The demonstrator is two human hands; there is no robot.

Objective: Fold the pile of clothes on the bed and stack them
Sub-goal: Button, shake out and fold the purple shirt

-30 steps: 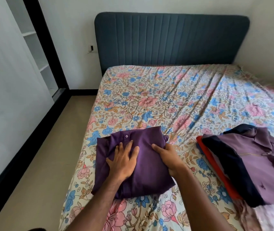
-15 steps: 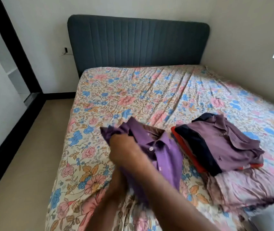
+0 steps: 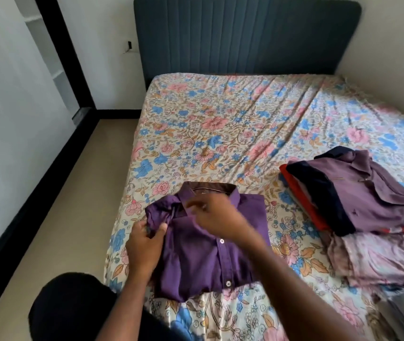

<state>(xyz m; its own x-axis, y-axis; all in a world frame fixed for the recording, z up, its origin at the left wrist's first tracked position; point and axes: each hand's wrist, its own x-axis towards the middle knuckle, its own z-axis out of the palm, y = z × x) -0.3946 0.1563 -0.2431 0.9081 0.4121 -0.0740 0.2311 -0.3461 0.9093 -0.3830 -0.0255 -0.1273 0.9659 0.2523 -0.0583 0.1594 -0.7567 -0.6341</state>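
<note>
Left hand (image 3: 144,244) pinches purple shirt (image 3: 208,257), collar toward headboard (image 3: 245,35).

A single head-worn camera looks forward and down from the near edge of the bed (image 3: 232,124), facing the headboard (image 3: 245,35). It sits close above the hands, wide-angled, with the floor (image 3: 55,217) at left.

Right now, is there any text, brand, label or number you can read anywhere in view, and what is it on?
None can be read.
purple shirt: a small tag inside the collar, too small and blurred to read.
stack of folded clothes: no print or label showing.
bedsheet: floral pattern only, no words.
headboard: plain.
</note>
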